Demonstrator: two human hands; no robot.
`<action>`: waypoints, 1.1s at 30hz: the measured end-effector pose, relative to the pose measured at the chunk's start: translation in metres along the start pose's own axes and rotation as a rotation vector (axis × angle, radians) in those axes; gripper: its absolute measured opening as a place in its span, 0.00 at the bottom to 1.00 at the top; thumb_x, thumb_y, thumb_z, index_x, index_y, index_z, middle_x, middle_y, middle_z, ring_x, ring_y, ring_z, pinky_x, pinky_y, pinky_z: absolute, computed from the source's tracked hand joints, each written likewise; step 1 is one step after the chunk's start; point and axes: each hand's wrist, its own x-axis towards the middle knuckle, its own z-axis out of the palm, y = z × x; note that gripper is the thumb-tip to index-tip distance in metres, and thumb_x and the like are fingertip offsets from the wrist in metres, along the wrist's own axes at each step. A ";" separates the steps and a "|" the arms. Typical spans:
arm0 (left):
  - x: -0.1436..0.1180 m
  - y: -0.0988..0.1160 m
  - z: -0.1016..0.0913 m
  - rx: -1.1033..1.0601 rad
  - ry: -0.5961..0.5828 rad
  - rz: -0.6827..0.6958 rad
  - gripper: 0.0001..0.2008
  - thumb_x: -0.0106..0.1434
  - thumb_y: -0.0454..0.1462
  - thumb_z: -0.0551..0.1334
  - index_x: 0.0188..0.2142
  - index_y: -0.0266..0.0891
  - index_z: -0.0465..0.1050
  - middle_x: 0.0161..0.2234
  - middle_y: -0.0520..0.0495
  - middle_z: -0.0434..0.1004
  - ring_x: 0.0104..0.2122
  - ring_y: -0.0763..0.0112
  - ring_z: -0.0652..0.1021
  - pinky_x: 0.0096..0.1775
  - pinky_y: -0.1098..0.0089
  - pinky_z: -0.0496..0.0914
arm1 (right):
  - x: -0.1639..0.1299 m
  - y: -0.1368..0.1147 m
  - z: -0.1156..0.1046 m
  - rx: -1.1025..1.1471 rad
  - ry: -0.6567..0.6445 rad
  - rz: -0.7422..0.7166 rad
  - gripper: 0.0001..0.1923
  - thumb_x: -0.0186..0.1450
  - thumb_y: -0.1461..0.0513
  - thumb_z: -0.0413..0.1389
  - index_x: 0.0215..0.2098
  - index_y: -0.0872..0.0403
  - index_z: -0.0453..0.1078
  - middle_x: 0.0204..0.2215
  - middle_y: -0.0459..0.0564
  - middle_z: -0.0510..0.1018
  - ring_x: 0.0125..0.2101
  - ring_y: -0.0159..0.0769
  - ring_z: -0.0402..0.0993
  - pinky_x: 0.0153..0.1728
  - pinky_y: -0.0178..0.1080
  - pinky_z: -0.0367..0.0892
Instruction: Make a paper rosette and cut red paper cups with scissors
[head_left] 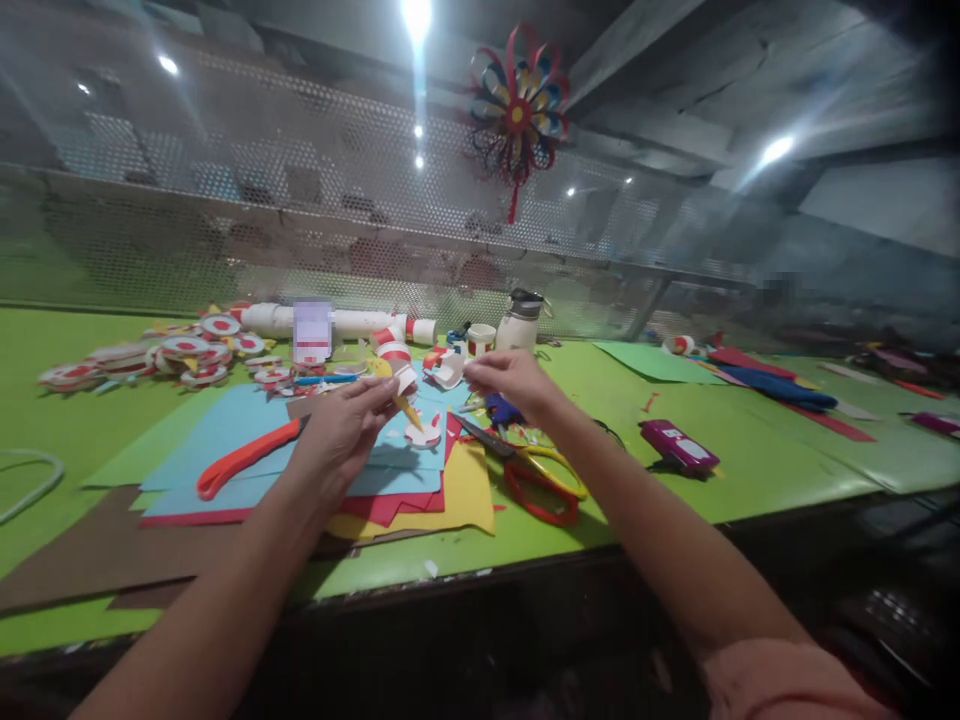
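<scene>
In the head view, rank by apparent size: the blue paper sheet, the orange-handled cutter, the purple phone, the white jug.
1. blue paper sheet
2. orange-handled cutter
3. purple phone and white jug: look alike; the jug stands farther off, so unranked.

A long green worktable [787, 450] runs across the room; behind it stands a perforated metal screen [300, 200]; a red, yellow and blue paper pinwheel [517, 110] hangs on it; bright ceiling lights [416, 15] glare overhead; grey concrete beams [675, 90] cross above.
</scene>
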 end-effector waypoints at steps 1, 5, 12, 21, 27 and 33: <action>0.000 0.001 0.000 -0.012 -0.002 0.007 0.03 0.48 0.27 0.67 0.24 0.31 0.76 0.27 0.47 0.78 0.31 0.72 0.78 0.38 0.73 0.73 | 0.003 0.002 -0.010 -0.070 0.016 0.002 0.11 0.58 0.58 0.56 0.29 0.58 0.76 0.22 0.49 0.77 0.23 0.31 0.70 0.29 0.36 0.66; 0.001 0.002 -0.001 -0.007 -0.052 -0.003 0.02 0.48 0.28 0.68 0.24 0.31 0.76 0.30 0.44 0.79 0.34 0.68 0.79 0.42 0.68 0.72 | 0.011 0.023 -0.045 -0.376 0.032 0.030 0.04 0.51 0.66 0.60 0.20 0.58 0.75 0.18 0.48 0.75 0.23 0.33 0.68 0.27 0.35 0.60; -0.001 -0.007 -0.001 0.197 -0.191 -0.074 0.07 0.49 0.35 0.69 0.28 0.32 0.77 0.32 0.43 0.79 0.35 0.66 0.78 0.45 0.65 0.69 | -0.006 0.023 -0.067 -0.584 -0.038 0.008 0.05 0.51 0.66 0.60 0.18 0.58 0.74 0.18 0.50 0.76 0.23 0.35 0.69 0.27 0.35 0.60; -0.018 -0.008 0.010 0.492 -0.294 0.054 0.09 0.54 0.40 0.65 0.30 0.35 0.78 0.27 0.48 0.77 0.29 0.72 0.72 0.36 0.70 0.64 | -0.049 -0.021 0.019 -0.213 -0.116 -0.156 0.17 0.62 0.54 0.53 0.22 0.58 0.70 0.18 0.46 0.71 0.20 0.29 0.64 0.22 0.32 0.58; -0.014 -0.009 0.008 0.580 -0.143 0.084 0.12 0.53 0.42 0.64 0.29 0.33 0.78 0.28 0.46 0.78 0.31 0.68 0.73 0.36 0.69 0.64 | -0.055 -0.012 0.041 -0.375 0.153 -0.430 0.11 0.63 0.62 0.51 0.24 0.58 0.68 0.20 0.46 0.68 0.22 0.29 0.61 0.26 0.34 0.56; -0.016 -0.024 0.012 0.514 -0.176 0.051 0.10 0.51 0.40 0.64 0.23 0.34 0.76 0.22 0.49 0.75 0.24 0.72 0.72 0.31 0.71 0.65 | -0.048 -0.002 0.051 -0.333 0.208 -0.466 0.12 0.62 0.63 0.52 0.21 0.56 0.64 0.18 0.43 0.65 0.21 0.29 0.59 0.25 0.34 0.55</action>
